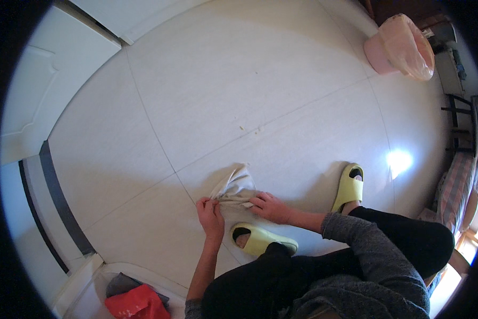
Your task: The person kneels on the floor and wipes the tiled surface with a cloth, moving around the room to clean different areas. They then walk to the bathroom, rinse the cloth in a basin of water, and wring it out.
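Observation:
A crumpled whitish cloth (237,185) lies bunched at floor level in front of my feet. My left hand (211,215) pinches its left edge between thumb and fingers. On the cloth's right edge, my right hand (270,206) grips a fold. Just below the cloth is a yellow-green slide sandal (259,239) on one foot; the matching sandal (348,187) is on the other foot, further right. A few small crumbs (256,129) dot the pale tiled floor (239,87) beyond the cloth.
A pink waste bin (378,52) with a plastic liner stands at the upper right. White cabinet doors (35,83) line the left. Red fabric (137,303) and dark grey fabric lie at the lower left. Along the right edge are a dark metal frame (458,119) and striped fabric (456,187).

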The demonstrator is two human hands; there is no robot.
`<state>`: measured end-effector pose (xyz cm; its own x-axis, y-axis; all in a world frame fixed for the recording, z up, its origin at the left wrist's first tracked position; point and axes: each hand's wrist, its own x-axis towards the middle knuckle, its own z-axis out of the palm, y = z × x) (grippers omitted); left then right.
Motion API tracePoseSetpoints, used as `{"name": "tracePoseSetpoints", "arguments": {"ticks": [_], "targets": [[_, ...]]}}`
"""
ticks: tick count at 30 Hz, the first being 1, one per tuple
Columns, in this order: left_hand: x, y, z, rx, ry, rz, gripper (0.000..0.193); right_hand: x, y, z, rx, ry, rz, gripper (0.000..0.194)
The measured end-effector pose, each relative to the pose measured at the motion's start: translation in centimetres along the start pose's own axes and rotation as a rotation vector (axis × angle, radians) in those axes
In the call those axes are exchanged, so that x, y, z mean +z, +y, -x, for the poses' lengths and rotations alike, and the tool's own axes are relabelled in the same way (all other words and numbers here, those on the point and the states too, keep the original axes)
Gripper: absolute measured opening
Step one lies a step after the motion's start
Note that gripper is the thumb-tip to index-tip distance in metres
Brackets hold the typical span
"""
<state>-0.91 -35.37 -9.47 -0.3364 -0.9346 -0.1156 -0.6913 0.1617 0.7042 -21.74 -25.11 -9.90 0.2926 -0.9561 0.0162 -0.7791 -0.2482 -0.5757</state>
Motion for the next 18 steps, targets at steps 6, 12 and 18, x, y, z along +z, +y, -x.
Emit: {"name": "tracePoseSetpoints", "arguments": {"ticks": [6,12,18], "targets": [[4.8,3.1,-14.3,0.349,0.218,-0.008,0.007,-5.6,9.7,-7.1,0.11,0.321,0.22,0.021],[2.6,11.5,-19.3,0.452,0.075,0.148,0.009,-15.5,12.1,-7.7,0.014,0.316,0.126,0.016],[2.6,13.0,-5.4,0.369,-0.448,0.142,0.022,-16.2,8.8,5.4,-0.114,-0.25,0.226,0.039]]}}
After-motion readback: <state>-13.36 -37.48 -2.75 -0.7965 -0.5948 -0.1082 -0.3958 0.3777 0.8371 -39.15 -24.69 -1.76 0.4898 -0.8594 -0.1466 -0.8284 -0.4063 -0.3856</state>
